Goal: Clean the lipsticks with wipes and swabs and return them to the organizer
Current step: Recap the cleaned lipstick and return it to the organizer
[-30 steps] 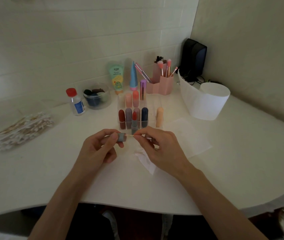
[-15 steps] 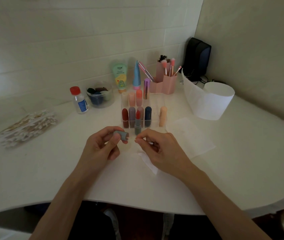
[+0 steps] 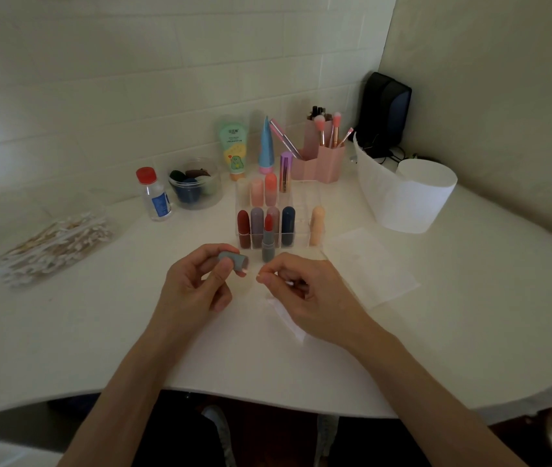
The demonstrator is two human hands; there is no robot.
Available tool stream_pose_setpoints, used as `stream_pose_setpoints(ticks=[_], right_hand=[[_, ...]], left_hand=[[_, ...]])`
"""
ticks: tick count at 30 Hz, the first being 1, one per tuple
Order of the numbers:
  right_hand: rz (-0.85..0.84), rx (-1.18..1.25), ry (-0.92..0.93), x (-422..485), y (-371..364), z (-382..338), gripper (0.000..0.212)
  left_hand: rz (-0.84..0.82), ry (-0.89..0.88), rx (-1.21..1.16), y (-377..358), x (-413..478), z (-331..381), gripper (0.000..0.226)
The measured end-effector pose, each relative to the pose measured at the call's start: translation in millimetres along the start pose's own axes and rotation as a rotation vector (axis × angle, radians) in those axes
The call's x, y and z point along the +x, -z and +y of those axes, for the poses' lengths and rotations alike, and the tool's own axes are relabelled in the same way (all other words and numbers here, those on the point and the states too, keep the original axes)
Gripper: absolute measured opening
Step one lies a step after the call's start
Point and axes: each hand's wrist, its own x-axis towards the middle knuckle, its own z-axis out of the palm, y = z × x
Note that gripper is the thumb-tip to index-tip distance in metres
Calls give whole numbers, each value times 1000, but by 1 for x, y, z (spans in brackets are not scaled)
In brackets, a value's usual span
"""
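My left hand (image 3: 197, 284) holds a grey lipstick cap (image 3: 234, 259) on its side, open end facing right. My right hand (image 3: 311, 294) pinches a cotton swab (image 3: 258, 276), its tip a short gap away from the cap's mouth. The uncapped grey lipstick (image 3: 268, 242) with a red bullet stands upright on the table just in front of the clear organizer (image 3: 304, 210). Several capped lipsticks stand in the organizer's slots. A crumpled white wipe (image 3: 284, 315) lies under my right hand.
A bag of cotton swabs (image 3: 55, 247) lies at left. A red-capped bottle (image 3: 155, 195), a jar of sponges (image 3: 195, 183), tubes, a pink brush holder (image 3: 321, 156) and a white roll (image 3: 416, 197) stand behind. A flat wipe (image 3: 368, 264) lies right of the organizer.
The swab tip was at the cap's mouth a second ago; now my right hand has drawn it back a little, leaving a gap. The cap stays in my left hand.
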Motion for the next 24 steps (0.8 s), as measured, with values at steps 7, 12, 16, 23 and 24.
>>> stream_pose_setpoints(ticks=[7, 12, 16, 23, 24], right_hand=[[53, 51, -22, 1, 1, -1, 12], [104, 8, -37, 2, 2, -1, 16], [118, -14, -65, 2, 0, -1, 15], [84, -50, -126, 4, -1, 1, 13], [72, -46, -127, 4, -1, 1, 12]], left_hand=[[-48, -31, 18, 2, -1, 1, 19], [-49, -23, 27, 1, -1, 1, 18], [-48, -22, 31, 0, -1, 1, 16], [-58, -2, 3, 2, -2, 2, 16], [-57, 6, 0, 2, -2, 3, 16]])
